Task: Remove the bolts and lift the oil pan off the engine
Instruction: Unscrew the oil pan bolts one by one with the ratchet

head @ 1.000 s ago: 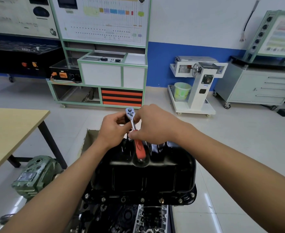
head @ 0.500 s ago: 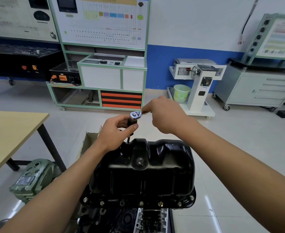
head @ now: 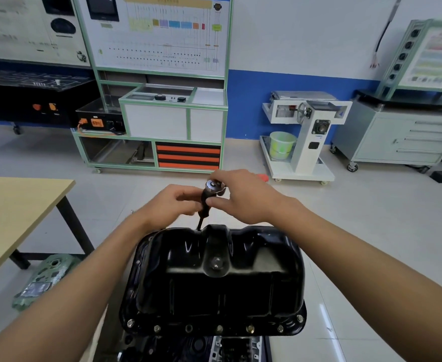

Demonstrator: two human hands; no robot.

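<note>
A glossy black oil pan (head: 214,288) sits upside-up on the engine (head: 204,348), with several bolts (head: 219,328) along its near flange. A ratchet wrench (head: 213,186) stands on an extension bar (head: 200,223) at the pan's far edge. My left hand (head: 173,205) grips the socket and bar just below the ratchet head. My right hand (head: 243,197) holds the ratchet's handle, whose orange end (head: 262,177) pokes out behind my knuckles. A drain plug (head: 216,262) shows on the pan's top.
A wooden table (head: 13,218) stands at the left, with a green engine part (head: 45,278) on the floor under it. Farther back are a green-framed trainer bench (head: 162,121), a white stand (head: 306,131) and a grey drawer cabinet (head: 402,137).
The ratchet handle swung from pointing toward me over the pan, round to the right and away. My right hand followed it; my left hand stayed on the bar.
</note>
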